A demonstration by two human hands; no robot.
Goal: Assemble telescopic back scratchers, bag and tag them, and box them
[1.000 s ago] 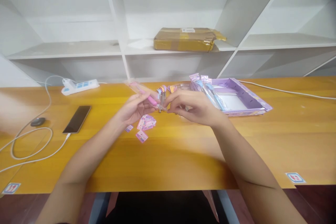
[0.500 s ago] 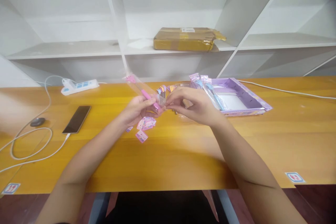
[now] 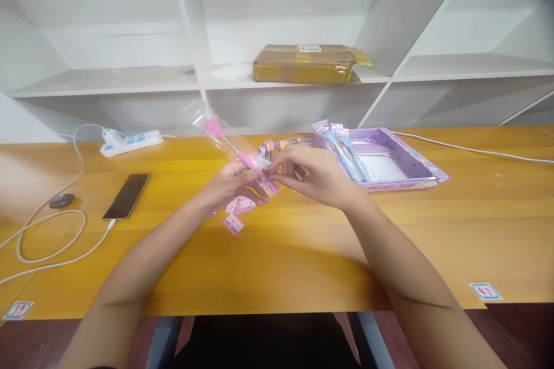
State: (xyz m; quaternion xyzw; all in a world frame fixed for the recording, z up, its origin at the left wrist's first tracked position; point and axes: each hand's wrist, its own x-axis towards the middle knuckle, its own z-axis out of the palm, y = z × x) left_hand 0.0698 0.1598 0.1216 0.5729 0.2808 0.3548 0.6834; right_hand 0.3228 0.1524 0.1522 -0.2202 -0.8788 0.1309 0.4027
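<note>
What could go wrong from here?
The clear sleeve around the pink stick might tear where the right hand pinches it. The left hand could scatter the loose cards close by. The right wrist might knock the blue sticks at the purple tray's left end.

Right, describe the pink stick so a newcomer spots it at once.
Find the wooden table and, between the power strip and the purple tray, the left hand. It grips the pink stick, slanting in a clear sleeve, splayed end up and leftward. Its pink colour sets it apart from the blue sticks at the tray's left end.
</note>
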